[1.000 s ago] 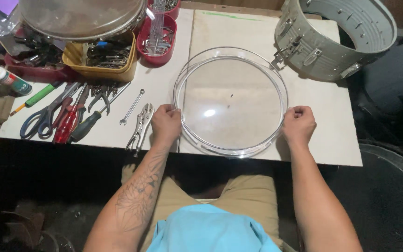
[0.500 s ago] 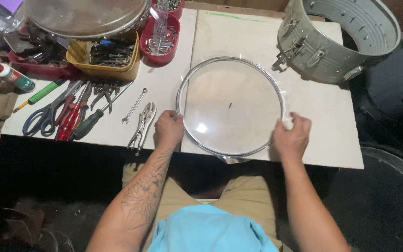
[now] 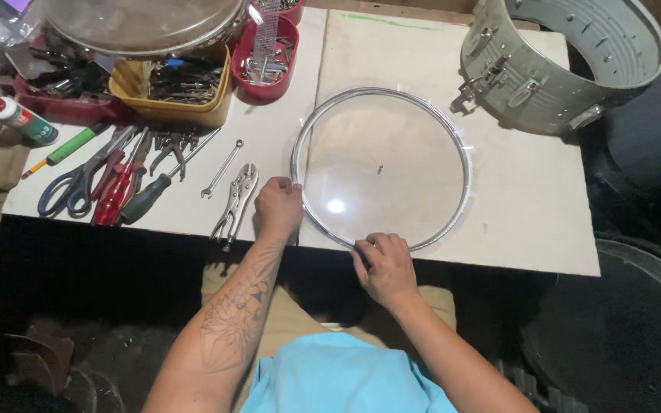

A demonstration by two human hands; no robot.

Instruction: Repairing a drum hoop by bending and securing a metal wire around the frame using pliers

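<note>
1. One white tabotop is not all: the tabletop (image 3: 522, 222) carries a clear drum head (image 3: 382, 168), lying flat near its front edge, the hoop's near arc almost over that edge.
2. Grey drum shell (image 3: 552, 65) stands well apart, rear right; open room lies right of the hoop.
3. Left hand (image 3: 278, 206): fingers closed on the hoop's left rim.
4. Right hand (image 3: 382, 264): fingers pinching the near rim. Even grip advisable.
5. Locking pliers (image 3: 235, 203) lie just beside the left hand.
</note>
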